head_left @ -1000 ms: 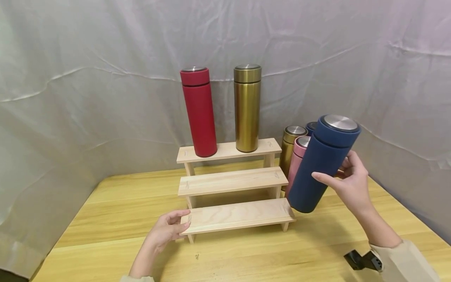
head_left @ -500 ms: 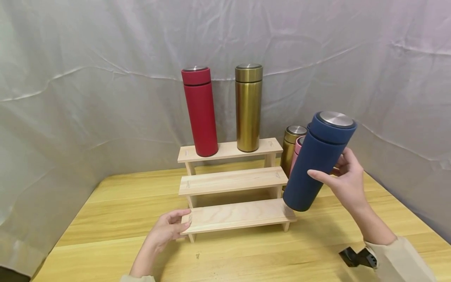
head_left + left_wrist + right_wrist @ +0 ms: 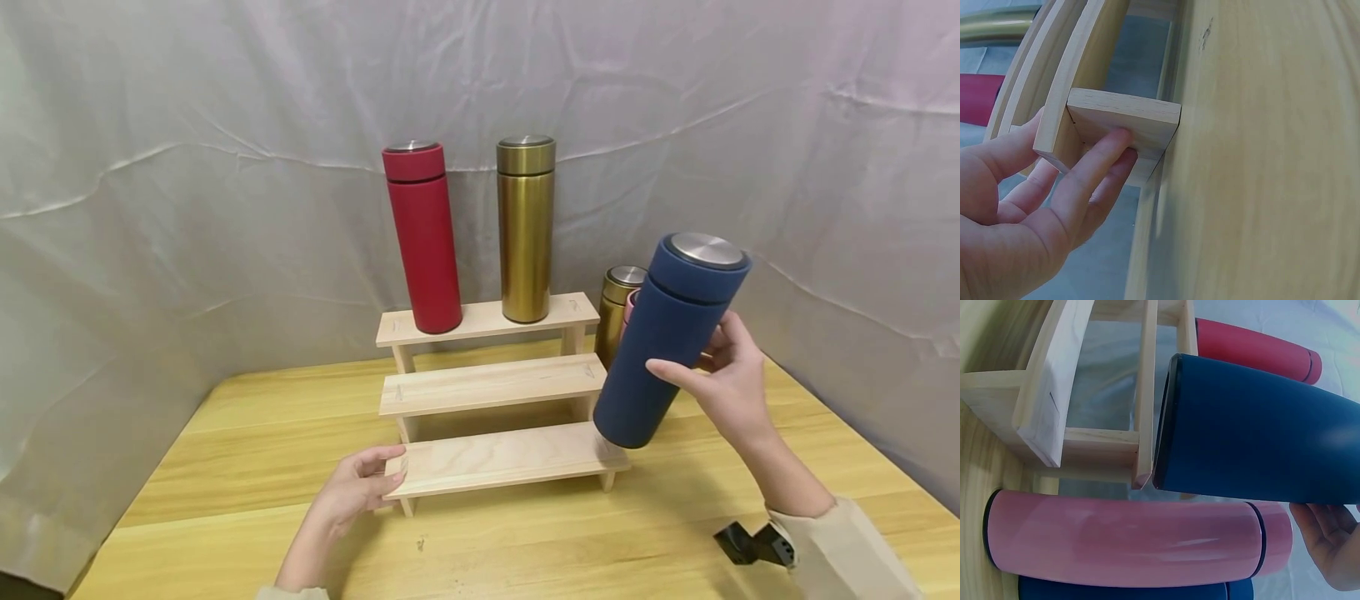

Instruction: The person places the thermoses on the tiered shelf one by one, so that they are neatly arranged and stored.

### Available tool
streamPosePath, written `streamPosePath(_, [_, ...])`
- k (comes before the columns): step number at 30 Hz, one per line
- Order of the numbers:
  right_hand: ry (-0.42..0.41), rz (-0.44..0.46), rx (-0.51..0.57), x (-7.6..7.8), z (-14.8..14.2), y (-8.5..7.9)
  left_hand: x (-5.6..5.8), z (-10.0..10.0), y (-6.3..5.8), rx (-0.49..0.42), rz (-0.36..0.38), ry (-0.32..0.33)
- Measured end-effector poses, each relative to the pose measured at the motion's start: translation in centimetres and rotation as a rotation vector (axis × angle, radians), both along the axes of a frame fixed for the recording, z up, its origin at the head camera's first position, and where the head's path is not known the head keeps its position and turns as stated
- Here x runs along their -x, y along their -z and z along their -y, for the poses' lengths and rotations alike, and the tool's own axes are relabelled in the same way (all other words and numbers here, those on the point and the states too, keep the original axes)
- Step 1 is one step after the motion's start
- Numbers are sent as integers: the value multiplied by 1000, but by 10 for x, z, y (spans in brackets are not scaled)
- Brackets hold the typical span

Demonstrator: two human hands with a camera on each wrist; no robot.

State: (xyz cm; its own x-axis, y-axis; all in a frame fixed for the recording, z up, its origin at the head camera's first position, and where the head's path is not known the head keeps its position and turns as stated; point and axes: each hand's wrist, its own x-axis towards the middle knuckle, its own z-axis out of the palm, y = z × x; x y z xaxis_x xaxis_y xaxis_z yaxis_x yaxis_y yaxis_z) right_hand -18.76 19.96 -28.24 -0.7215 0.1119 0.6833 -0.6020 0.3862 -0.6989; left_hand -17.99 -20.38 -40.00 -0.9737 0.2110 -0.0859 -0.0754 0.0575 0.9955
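Note:
My right hand (image 3: 731, 387) grips a navy blue thermos (image 3: 667, 350), tilted with its steel lid to the right and held off the table. Its base is near the right end of the wooden three-step stand (image 3: 510, 458). My left hand (image 3: 356, 487) holds the left end of the stand's lowest step; in the left wrist view its fingers (image 3: 1094, 169) reach under the board to the leg. On the top step stand a red thermos (image 3: 425, 242) and a gold thermos (image 3: 527, 233), both upright.
Behind the held thermos stand another gold thermos (image 3: 611, 312) and a pink thermos (image 3: 1129, 540), mostly hidden in the head view. Another blue thermos (image 3: 1135, 589) shows beside the pink one. Grey cloth (image 3: 262, 208) hangs around the wooden table (image 3: 225, 450).
My right hand has carried the navy thermos slightly left and up, toward the stand, covering more of the pink one. My left hand stays on the lowest step.

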Motion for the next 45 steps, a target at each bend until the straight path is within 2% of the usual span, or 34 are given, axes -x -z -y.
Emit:
streamPosePath(8, [-63,-32,10,3,6,-4,0,1,1,9,-2,-3])
streamPosePath(14, [-66,-14,34,4,19,-10,0,0,0,9,2,-8])
streamPosePath(21, [-130,-9,116,9,34,-16,0,1,1,1,-9,7])
streamPosePath(28, [-125,20,105,16,50,-18,1,1,1,-7,0,6])
streamPosePath(32, [-160,30,126,19,60,-18,1,1,1,-8,2,6])
streamPosePath(45, [-274,-34,201,32,97,-16,1,1,1,-15,2,8])
